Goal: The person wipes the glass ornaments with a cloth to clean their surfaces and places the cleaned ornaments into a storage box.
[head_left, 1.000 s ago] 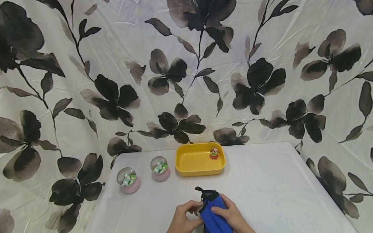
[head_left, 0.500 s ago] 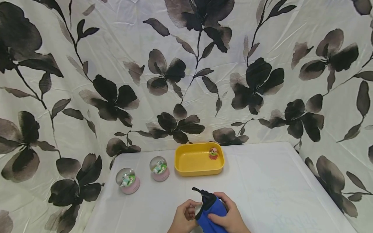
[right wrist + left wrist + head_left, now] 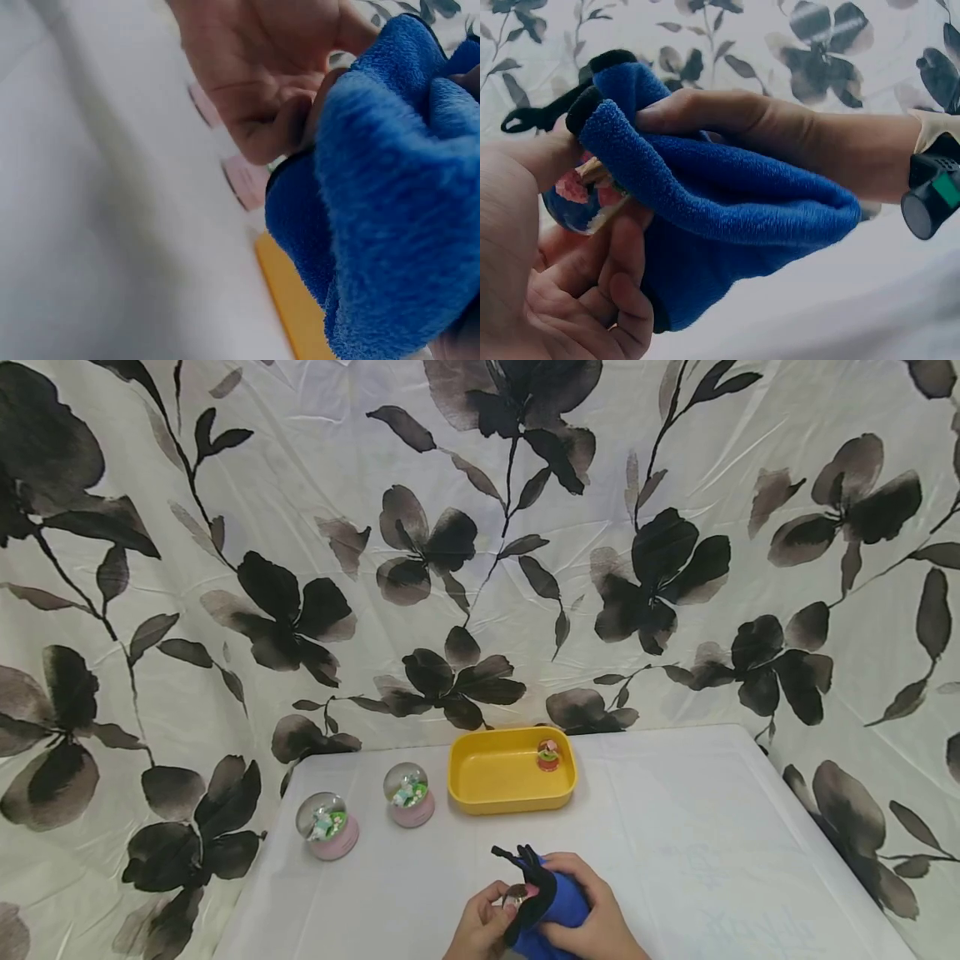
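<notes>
My left hand (image 3: 486, 920) pinches a small snow globe (image 3: 576, 196), a clear ball with pink figures inside. Its glass also shows between the fingertips in the head view, while its far side is hidden by cloth. A fluffy blue cleaning cloth (image 3: 564, 906) with black edging and a black loop is gripped in my right hand (image 3: 596, 914). The cloth's black edge lies right against the globe. In the left wrist view, the right thumb presses on the folded cloth (image 3: 735, 172). Cloth covers much of the right wrist view, with the left palm (image 3: 255, 67) behind it.
Two snow globes with pink bases stand on the white table (image 3: 712, 827), one at the left (image 3: 327, 827) and another (image 3: 409, 795) nearer the tray. The yellow tray (image 3: 480, 806) at the back holds a small red-based globe (image 3: 548, 756). A floral curtain (image 3: 480, 568) hangs behind.
The cloth has been turned and its black edge now faces left, bunched up. The globe's glass and a bit of pink have come into view at the left fingertips.
</notes>
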